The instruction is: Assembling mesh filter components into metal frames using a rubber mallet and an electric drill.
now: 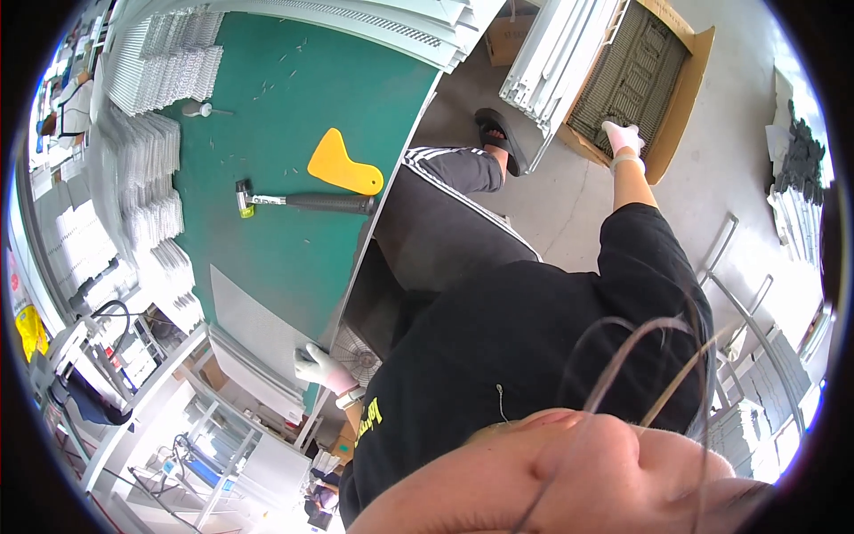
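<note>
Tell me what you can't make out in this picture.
All in the head view:
Right hand: too small to tell if it grips anything in the box.
Sheet: edge partly covered by the left hand.
Fan: partly hidden by the table and shirt.
White strips: far ends cut off by the top edge.

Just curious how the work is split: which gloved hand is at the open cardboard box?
The right hand, at the dark parts in the cardboard box; the left hand is instead at the grey panel by the green table.
</note>
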